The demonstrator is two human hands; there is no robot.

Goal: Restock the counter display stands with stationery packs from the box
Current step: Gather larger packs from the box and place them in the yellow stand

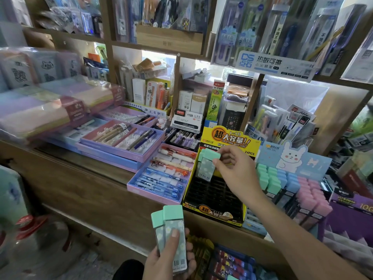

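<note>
**Loading green packs into the yellow stand, back row first**

Landmark: yellow display stand (pixel 214 201) on the counter edge (pixel 84 178), black slotted grid inside, looking nearly empty.

- Right hand (pixel 236 170) is hovering over the stand's back-left corner, fingers pinched closed around what looks like two mint-capped packs (pixel 207 166). Packs are tilting slightly, barcode ends pointing down toward the back slots. Can't tell if they're touching the grid yet.
- Left hand (pixel 171 257) is waiting below the stand's front edge, off the counter, curled around two more mint-capped packs (pixel 171 235), thumb pressing on the front face, caps up.
- Right of the stand: bunny-card rack (pixel 290 178), already filled with green, blue and pink packs.
- Left of the stand: pink pen tray (pixel 161 174), not involved.
- Source box: not clearly identifiable here.

Step, my read: seating the first packs. Next move is calling for squaring them upright over the slots, pushing straight down, letting go, then taking a pack from the left hand.
</note>
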